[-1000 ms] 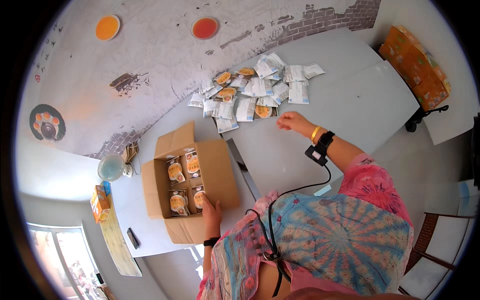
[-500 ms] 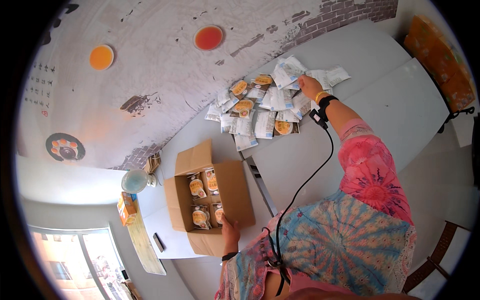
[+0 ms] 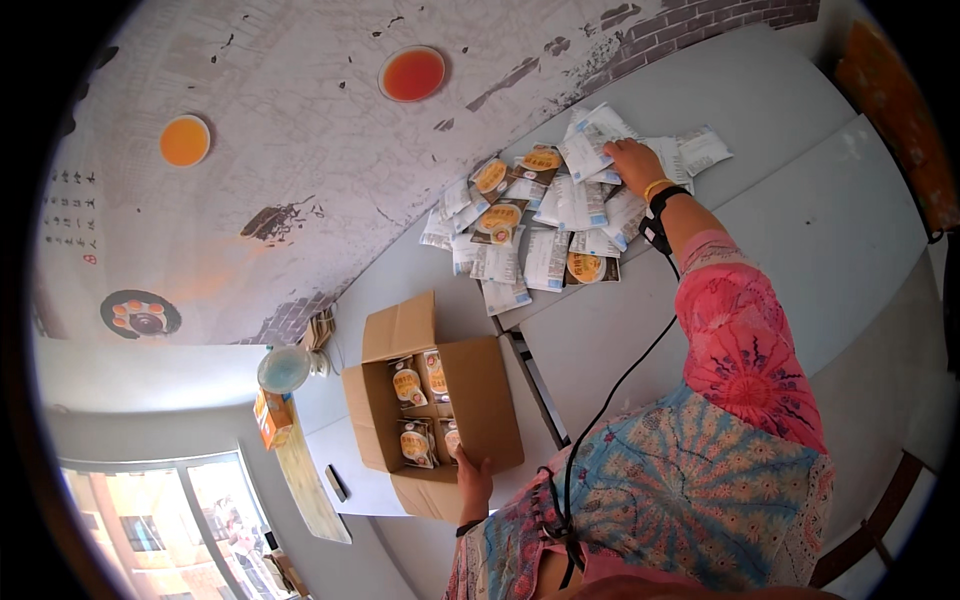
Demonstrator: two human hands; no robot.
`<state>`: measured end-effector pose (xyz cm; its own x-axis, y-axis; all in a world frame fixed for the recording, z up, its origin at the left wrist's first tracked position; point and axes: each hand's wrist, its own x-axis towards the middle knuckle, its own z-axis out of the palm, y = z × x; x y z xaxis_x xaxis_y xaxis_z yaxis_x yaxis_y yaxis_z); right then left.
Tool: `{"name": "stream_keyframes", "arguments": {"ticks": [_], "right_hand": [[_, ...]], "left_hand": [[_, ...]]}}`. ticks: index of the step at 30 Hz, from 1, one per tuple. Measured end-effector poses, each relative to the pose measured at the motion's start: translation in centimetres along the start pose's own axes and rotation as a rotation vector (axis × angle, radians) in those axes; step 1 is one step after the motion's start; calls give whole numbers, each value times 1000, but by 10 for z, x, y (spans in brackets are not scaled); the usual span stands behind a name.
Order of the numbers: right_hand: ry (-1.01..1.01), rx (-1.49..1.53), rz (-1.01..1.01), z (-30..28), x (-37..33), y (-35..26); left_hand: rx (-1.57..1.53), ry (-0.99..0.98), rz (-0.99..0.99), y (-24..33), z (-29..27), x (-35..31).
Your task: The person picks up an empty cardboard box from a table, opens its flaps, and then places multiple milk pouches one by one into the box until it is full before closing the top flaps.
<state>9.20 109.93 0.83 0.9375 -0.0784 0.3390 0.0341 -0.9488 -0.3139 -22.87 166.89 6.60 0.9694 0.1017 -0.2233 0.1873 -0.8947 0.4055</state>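
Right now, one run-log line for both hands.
left hand: at rim of open carton | right hand: at white packet on loose pile, grip unclear | orange-printed packets: inside carton

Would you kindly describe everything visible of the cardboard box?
The box is plain brown, apparently cardboard, with its top open and flaps spread outward. It sits upright on the pale table, with packets bearing round orange pictures visible inside. The left hand touches its near edge; its underside is hidden.

Right fingers (image 3: 614, 151) shifted from beside packet pile (image 3: 578, 206) onto white packet (image 3: 589, 152).
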Motion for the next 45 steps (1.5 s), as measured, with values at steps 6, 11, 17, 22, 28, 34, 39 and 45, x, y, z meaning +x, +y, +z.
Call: {"name": "stream_keyframes", "arguments": {"ticks": [6,11,17,22,28,34,39,45], "right_hand": [[29,-39,-115,-3,7,0],[63,-23,-273,-21,12,-19],[101,269,-150,-40,-2,-48],[101,554,-5,-61,-35,-73],[5,924,411,-57,-121,-72],[-202,1434,774,-91,-208,-130],[-260,1603,831,-120,-261,-193],[-440,1876,822,-136,-297,-283]], "left_hand": [[7,24,21,-5,2,-1],[-18,12,28,4,-3,-3],[-32,14,31,-9,1,-2],[-23,37,86,-24,4,0],[2,52,179,-44,14,12],[-99,31,198,-67,21,18],[-190,127,419,-38,-4,24],[-723,-192,425,10,-25,24]]}}
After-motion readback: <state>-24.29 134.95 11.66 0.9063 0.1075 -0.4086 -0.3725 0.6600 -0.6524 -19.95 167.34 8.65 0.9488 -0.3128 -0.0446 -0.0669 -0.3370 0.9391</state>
